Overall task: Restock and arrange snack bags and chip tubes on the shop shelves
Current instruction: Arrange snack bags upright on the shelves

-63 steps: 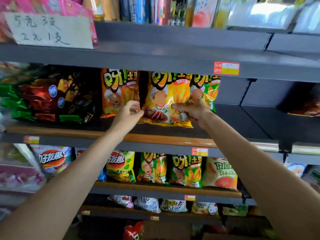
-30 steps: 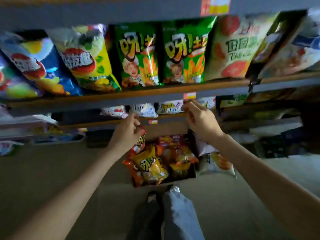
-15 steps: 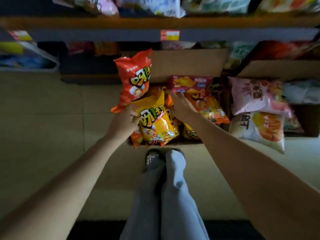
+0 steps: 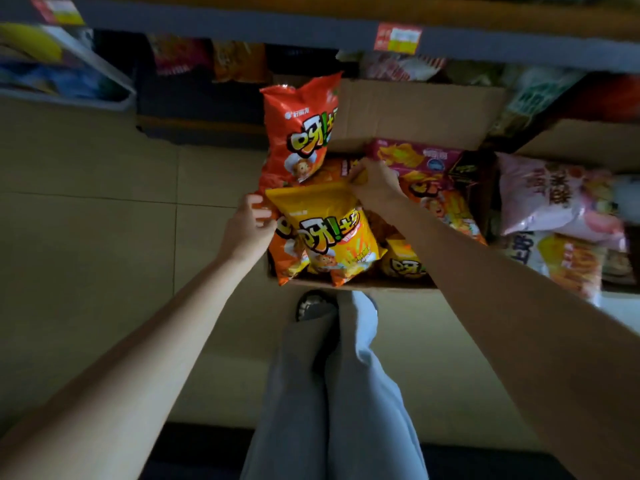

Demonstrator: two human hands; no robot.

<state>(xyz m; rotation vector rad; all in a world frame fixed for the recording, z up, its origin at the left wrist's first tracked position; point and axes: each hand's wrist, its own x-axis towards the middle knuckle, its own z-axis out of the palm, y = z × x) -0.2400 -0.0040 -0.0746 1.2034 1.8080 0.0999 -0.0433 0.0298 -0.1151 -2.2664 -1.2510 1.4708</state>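
Note:
An open cardboard box (image 4: 415, 109) on the floor holds several snack bags. A red snack bag (image 4: 298, 133) stands upright above the box's left side, and my left hand (image 4: 247, 230) grips its lower corner. A yellow snack bag (image 4: 329, 230) lies on top of orange bags in the box. My right hand (image 4: 375, 183) pinches the yellow bag's upper right corner. A pink-red flat snack pack (image 4: 415, 155) lies further back in the box.
The lowest shelf edge (image 4: 242, 26) with a price tag (image 4: 398, 38) runs across the top. A pink bag (image 4: 554, 199) and a white-orange bag (image 4: 561, 261) lie right of the box. My legs and a shoe (image 4: 313, 304) stand before it on the tiled floor.
My view dropped from the shelves to the box on the floor. My left hand picked up the red bag. My right hand reached into the box and took the yellow bag's corner.

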